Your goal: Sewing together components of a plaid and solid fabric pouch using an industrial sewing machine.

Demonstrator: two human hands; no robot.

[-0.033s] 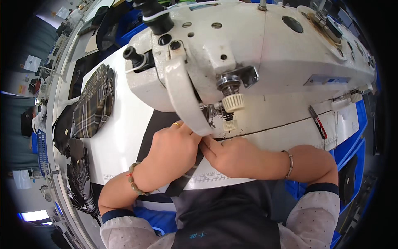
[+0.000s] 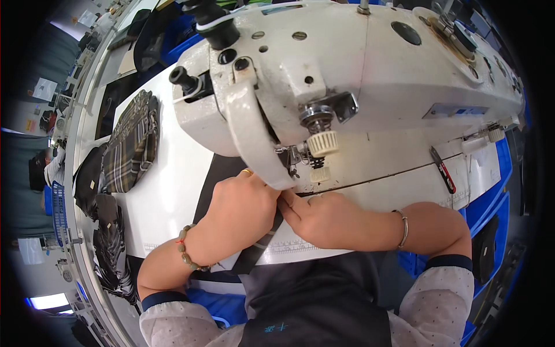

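A white sewing machine (image 2: 341,52) stands across the table in front of me. Dark fabric (image 2: 219,168) lies under its head and runs toward my lap, a pale stripe showing near its lower end. My left hand (image 2: 245,202) is curled down onto this fabric, beside the curved white guard (image 2: 251,136); its fingertips are hidden behind the guard. On the right, my right hand (image 2: 324,217) pinches at the fabric edge with thumb and forefinger, close against the left hand. The needle area is mostly covered by guard and hands.
Folded plaid cloth (image 2: 133,141) lies on the table at left, with stacked dark pieces (image 2: 108,231) nearer me. A red-and-black cutter (image 2: 444,172) rests right of the machine's front. Blue bins (image 2: 491,217) stand at the right edge. A ruler scale (image 2: 295,248) runs along the table's front.
The fabric's lower end beside my left wrist has shifted slightly, and more of a pale edge shows there. Both hands keep nearly the same place and grip.
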